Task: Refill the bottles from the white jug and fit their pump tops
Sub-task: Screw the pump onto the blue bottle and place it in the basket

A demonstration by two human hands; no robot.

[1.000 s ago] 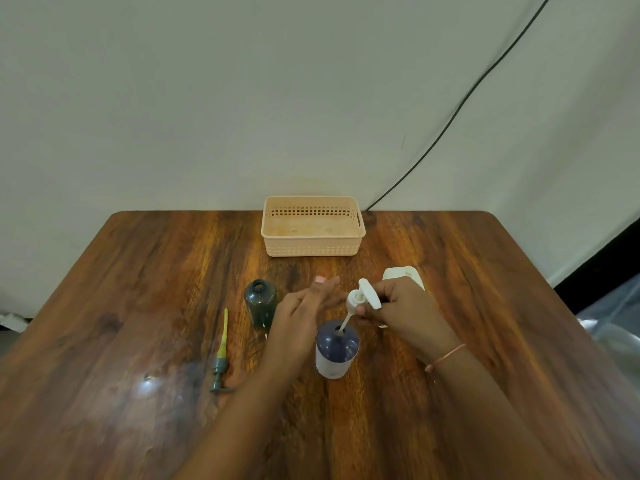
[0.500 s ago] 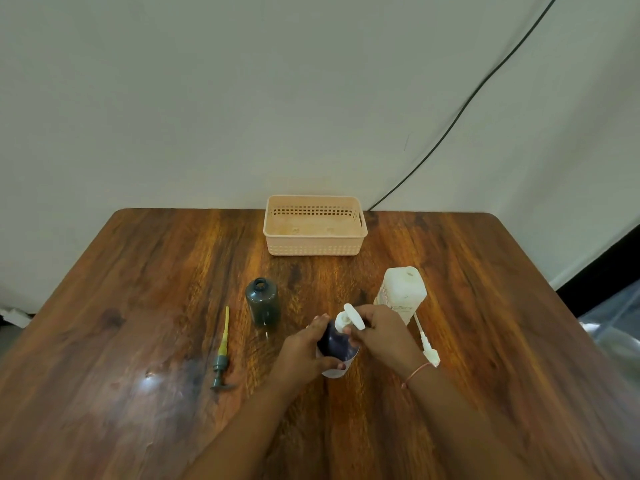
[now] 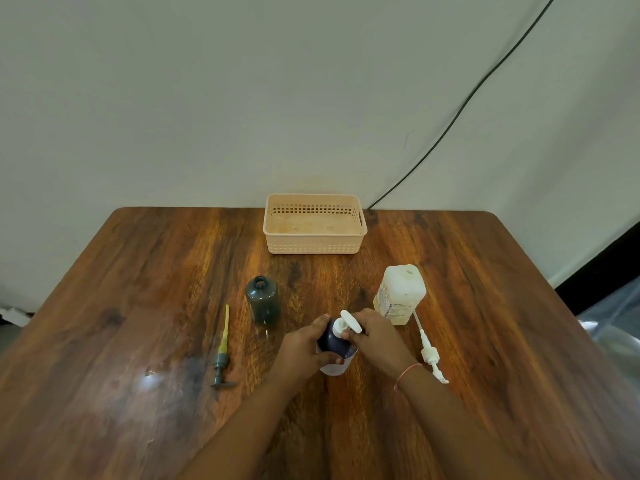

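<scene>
Our left hand (image 3: 304, 348) grips the dark blue bottle (image 3: 335, 342), upright on the table (image 3: 485, 271), with fingers curled round its body. Right hand (image 3: 377, 337) pinches the white pump top (image 3: 349, 322) at the bottle's neck; we can't tell if it's seated. White jug (image 3: 401, 294) stands just beyond the right hand, and 1 loose white pump (image 3: 429, 355) lies right of that wrist. Green bottle (image 3: 263, 301) and green pump (image 3: 221, 351) sit left of the left hand. Basket (image 3: 313, 247) is well beyond both.
</scene>
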